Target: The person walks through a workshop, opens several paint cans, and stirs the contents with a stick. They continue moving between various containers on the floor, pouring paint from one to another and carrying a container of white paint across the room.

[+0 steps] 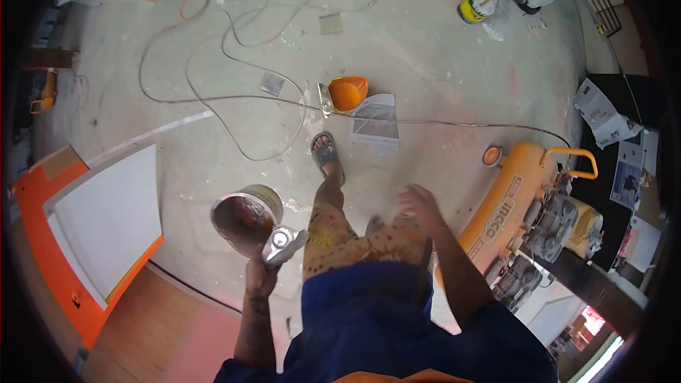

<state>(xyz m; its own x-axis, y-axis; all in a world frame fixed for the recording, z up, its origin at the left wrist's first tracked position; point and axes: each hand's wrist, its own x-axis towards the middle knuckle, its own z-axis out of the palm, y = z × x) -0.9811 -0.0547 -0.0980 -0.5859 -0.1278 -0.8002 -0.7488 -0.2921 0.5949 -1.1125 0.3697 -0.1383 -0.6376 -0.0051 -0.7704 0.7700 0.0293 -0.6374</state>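
While your left hand (261, 280) grasps a silver tin (281, 241) from below, its fingers partly hidden, your right hand (422, 207) hangs over your right thigh, holding nothing, fingers loosely extended and a little blurred. The tin sits low and left of centre, its round cap facing up, by the near rim of a bucket (267, 202); you cannot tell from this view whether the two touch. The bucket is tilted, with reddish brown inside. Ahead of your sandalled foot (325, 152), an orange container (347, 93) rests on the floor (425, 50), with another tin (325, 101) just beside it and a printed sheet (376, 124) near. To your right lies an orange compressor (500, 206); to your left, an orange-edged panel (110, 223).
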